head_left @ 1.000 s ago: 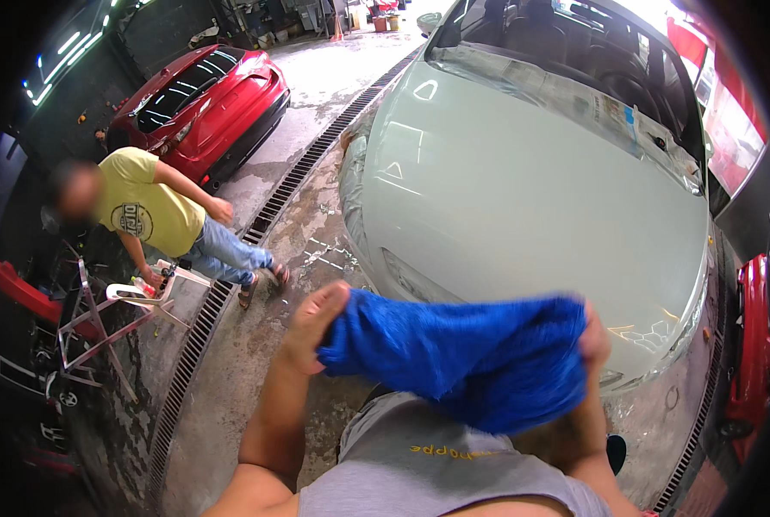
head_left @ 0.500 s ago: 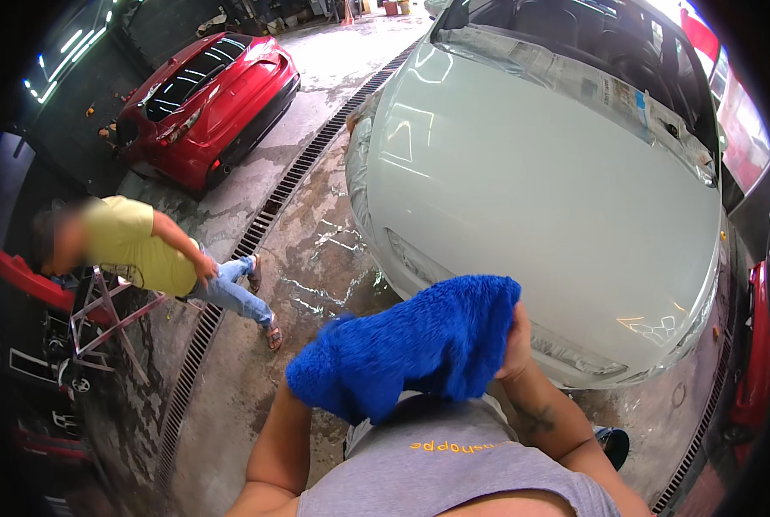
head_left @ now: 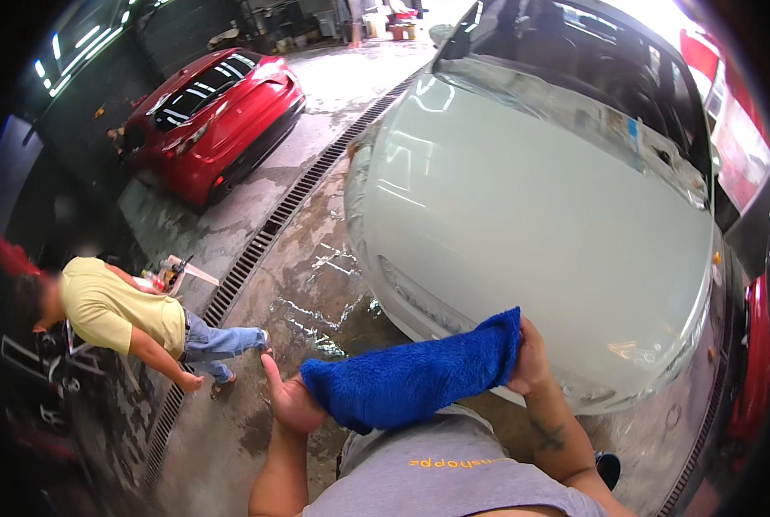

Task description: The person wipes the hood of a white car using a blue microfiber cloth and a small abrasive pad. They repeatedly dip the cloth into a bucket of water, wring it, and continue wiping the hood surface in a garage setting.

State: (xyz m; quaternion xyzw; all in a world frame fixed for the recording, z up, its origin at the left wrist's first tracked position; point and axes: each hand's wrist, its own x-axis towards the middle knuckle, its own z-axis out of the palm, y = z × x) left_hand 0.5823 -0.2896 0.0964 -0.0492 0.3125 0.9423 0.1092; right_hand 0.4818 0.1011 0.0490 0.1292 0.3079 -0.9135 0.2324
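A fluffy blue microfibre towel stretches between my two hands in front of my waist, sagging a little along its lower edge. My left hand holds its left end; the thumb points up, away from the cloth, and the other fingers are hidden by it. At the raised right corner, my right hand grips the towel, with part of the fingers behind it. Just beyond the towel is the front of a pale grey-white car, its broad hood smooth and partly reflecting lights.
Masking film and paper cover the base of the car's windshield. A person in a yellow shirt walks at the left beside a work stand. Behind them is a red car. A floor drain grate crosses the wet concrete. A dark bucket stands at my right.
The towel has been lowered slightly and pulled out flatter. My left hand, mostly covered before, now shows its thumb and palm. The person in yellow has stepped on and turned further away.
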